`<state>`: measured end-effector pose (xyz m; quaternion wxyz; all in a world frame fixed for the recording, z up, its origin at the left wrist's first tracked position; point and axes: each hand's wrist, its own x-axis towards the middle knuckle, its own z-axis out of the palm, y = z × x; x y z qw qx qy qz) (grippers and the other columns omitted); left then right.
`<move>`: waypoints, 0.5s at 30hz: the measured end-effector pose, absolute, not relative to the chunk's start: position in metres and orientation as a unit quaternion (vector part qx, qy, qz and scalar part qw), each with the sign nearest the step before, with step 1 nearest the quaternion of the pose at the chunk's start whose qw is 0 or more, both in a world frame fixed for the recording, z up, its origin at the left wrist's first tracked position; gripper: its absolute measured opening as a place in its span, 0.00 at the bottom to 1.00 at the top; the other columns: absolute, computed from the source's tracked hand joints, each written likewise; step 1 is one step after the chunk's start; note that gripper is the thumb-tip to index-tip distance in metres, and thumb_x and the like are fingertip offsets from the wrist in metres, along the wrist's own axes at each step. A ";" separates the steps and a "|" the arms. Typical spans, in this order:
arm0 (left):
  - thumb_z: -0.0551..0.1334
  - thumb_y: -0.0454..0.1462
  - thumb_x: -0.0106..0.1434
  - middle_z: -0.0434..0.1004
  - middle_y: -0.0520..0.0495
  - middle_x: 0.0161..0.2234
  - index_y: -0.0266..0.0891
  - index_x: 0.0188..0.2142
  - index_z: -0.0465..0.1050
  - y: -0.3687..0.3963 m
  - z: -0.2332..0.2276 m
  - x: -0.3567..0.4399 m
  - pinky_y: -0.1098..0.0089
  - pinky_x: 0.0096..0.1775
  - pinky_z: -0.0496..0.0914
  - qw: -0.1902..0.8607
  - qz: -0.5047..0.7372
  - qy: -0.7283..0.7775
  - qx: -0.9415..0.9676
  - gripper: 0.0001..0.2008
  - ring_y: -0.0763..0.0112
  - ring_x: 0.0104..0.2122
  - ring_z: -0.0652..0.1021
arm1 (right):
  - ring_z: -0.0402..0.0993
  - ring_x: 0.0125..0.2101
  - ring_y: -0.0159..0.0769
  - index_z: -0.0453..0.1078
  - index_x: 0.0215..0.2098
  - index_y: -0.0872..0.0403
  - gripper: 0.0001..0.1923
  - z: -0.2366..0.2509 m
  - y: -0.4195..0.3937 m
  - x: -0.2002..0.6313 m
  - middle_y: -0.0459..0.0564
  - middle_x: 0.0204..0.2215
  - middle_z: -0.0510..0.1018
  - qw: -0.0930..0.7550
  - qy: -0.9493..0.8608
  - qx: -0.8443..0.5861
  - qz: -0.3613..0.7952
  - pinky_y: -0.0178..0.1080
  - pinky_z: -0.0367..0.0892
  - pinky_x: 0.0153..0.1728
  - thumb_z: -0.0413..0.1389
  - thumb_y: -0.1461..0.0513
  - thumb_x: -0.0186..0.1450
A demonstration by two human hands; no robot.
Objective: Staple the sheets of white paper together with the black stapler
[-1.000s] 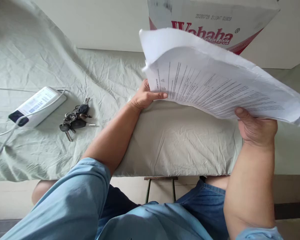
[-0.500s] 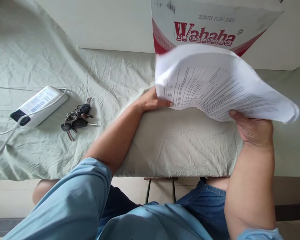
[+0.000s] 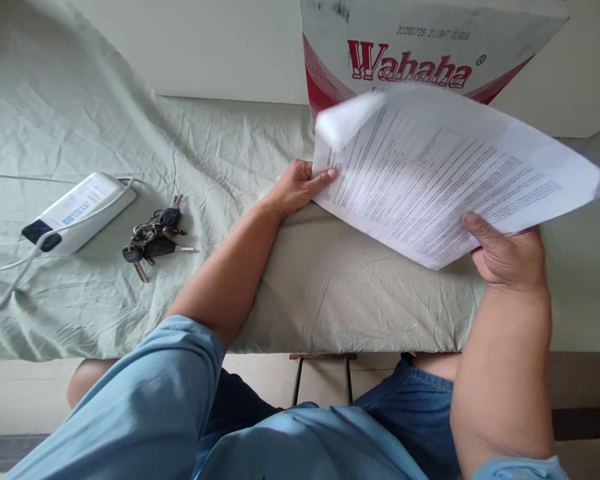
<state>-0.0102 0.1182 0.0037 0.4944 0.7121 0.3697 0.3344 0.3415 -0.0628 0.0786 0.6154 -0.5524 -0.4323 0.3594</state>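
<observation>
As the printed paper [image 3: 430, 170] flattens before the Wahaha carton [image 3: 423, 50], the left hand [image 3: 299, 187] and right hand [image 3: 513, 259] grip it, baring more text.

Keys [image 3: 160, 247] beside a white device [image 3: 81, 202]

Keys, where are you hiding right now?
In the head view, the bunch of keys lies on the left of the pale green cloth, between the white device with the cable and the person's left forearm.

White printed paper [image 3: 430, 173], held up aslant, dense text showing, upper-left corner curled
</observation>
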 end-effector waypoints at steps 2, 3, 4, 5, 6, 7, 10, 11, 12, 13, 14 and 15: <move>0.67 0.72 0.72 0.83 0.43 0.32 0.40 0.35 0.79 0.118 0.001 -0.010 0.62 0.35 0.82 0.519 0.351 0.384 0.678 0.37 0.62 0.33 0.83 | 0.83 0.70 0.55 0.86 0.44 0.47 0.30 0.082 -0.065 0.342 0.54 0.63 0.90 0.570 -0.397 -0.588 0.414 0.61 0.69 0.82 0.88 0.55 0.47; 0.69 0.73 0.70 0.82 0.44 0.31 0.41 0.35 0.78 0.118 0.001 -0.010 0.63 0.32 0.80 0.532 0.356 0.386 0.664 0.38 0.64 0.31 0.82 | 0.85 0.67 0.56 0.86 0.44 0.47 0.30 0.083 -0.067 0.345 0.55 0.61 0.91 0.540 -0.377 -0.610 0.441 0.63 0.72 0.79 0.88 0.54 0.47; 0.70 0.74 0.68 0.81 0.45 0.30 0.41 0.35 0.78 0.119 0.001 -0.010 0.65 0.31 0.79 0.544 0.360 0.382 0.655 0.38 0.65 0.30 0.82 | 0.87 0.63 0.57 0.87 0.45 0.48 0.31 0.083 -0.068 0.348 0.56 0.58 0.92 0.515 -0.357 -0.630 0.459 0.64 0.76 0.76 0.88 0.52 0.47; 0.72 0.74 0.67 0.81 0.46 0.30 0.41 0.35 0.78 0.119 0.002 -0.011 0.66 0.30 0.79 0.555 0.359 0.377 0.649 0.38 0.66 0.29 0.81 | 0.89 0.59 0.57 0.87 0.46 0.49 0.32 0.083 -0.069 0.353 0.57 0.54 0.92 0.503 -0.340 -0.647 0.461 0.64 0.79 0.72 0.88 0.49 0.48; 0.73 0.74 0.65 0.80 0.47 0.29 0.41 0.35 0.78 0.120 0.003 -0.012 0.66 0.29 0.79 0.567 0.351 0.370 0.648 0.38 0.67 0.29 0.81 | 0.90 0.54 0.56 0.87 0.46 0.49 0.33 0.083 -0.070 0.358 0.57 0.50 0.93 0.508 -0.326 -0.659 0.448 0.63 0.81 0.69 0.88 0.46 0.48; 0.74 0.73 0.65 0.80 0.47 0.28 0.41 0.34 0.78 0.119 0.006 -0.013 0.66 0.29 0.79 0.579 0.335 0.361 0.650 0.37 0.67 0.28 0.80 | 0.90 0.50 0.54 0.87 0.46 0.50 0.34 0.083 -0.070 0.363 0.56 0.46 0.92 0.525 -0.315 -0.666 0.426 0.61 0.83 0.64 0.88 0.44 0.48; 0.76 0.71 0.66 0.79 0.47 0.27 0.41 0.31 0.78 0.113 0.020 -0.015 0.65 0.28 0.78 0.612 0.251 0.336 0.670 0.36 0.67 0.27 0.79 | 0.89 0.41 0.46 0.86 0.47 0.49 0.33 0.084 -0.070 0.374 0.53 0.38 0.91 0.579 -0.313 -0.657 0.367 0.53 0.85 0.53 0.86 0.43 0.52; 0.76 0.70 0.67 0.79 0.46 0.27 0.40 0.31 0.79 0.110 0.026 -0.014 0.65 0.29 0.77 0.620 0.218 0.332 0.677 0.36 0.66 0.28 0.79 | 0.89 0.42 0.45 0.86 0.48 0.49 0.32 0.085 -0.070 0.375 0.53 0.38 0.91 0.576 -0.326 -0.649 0.375 0.51 0.85 0.51 0.85 0.43 0.54; 0.76 0.69 0.67 0.80 0.46 0.27 0.39 0.32 0.79 0.107 0.032 -0.012 0.65 0.29 0.76 0.626 0.178 0.329 0.685 0.35 0.67 0.28 0.78 | 0.90 0.43 0.44 0.87 0.50 0.48 0.32 0.086 -0.070 0.373 0.52 0.40 0.92 0.563 -0.342 -0.641 0.395 0.49 0.85 0.51 0.84 0.43 0.56; 0.77 0.68 0.66 0.80 0.46 0.27 0.38 0.32 0.80 0.104 0.038 -0.009 0.66 0.29 0.74 0.627 0.144 0.324 0.694 0.35 0.68 0.28 0.78 | 0.91 0.44 0.43 0.87 0.53 0.47 0.32 0.087 -0.070 0.370 0.52 0.43 0.93 0.542 -0.360 -0.631 0.422 0.48 0.85 0.50 0.84 0.42 0.57; 0.79 0.68 0.64 0.80 0.47 0.27 0.38 0.31 0.81 0.101 0.044 -0.005 0.67 0.28 0.73 0.622 0.117 0.320 0.705 0.35 0.70 0.27 0.77 | 0.91 0.45 0.42 0.87 0.56 0.45 0.34 0.087 -0.069 0.366 0.51 0.45 0.93 0.517 -0.378 -0.621 0.453 0.46 0.85 0.50 0.84 0.41 0.57; 0.80 0.66 0.62 0.81 0.48 0.27 0.38 0.30 0.82 0.098 0.048 -0.002 0.68 0.28 0.72 0.615 0.095 0.317 0.716 0.33 0.70 0.27 0.77 | 0.91 0.45 0.41 0.87 0.58 0.44 0.36 0.086 -0.069 0.359 0.49 0.46 0.94 0.493 -0.394 -0.610 0.479 0.45 0.85 0.50 0.84 0.40 0.57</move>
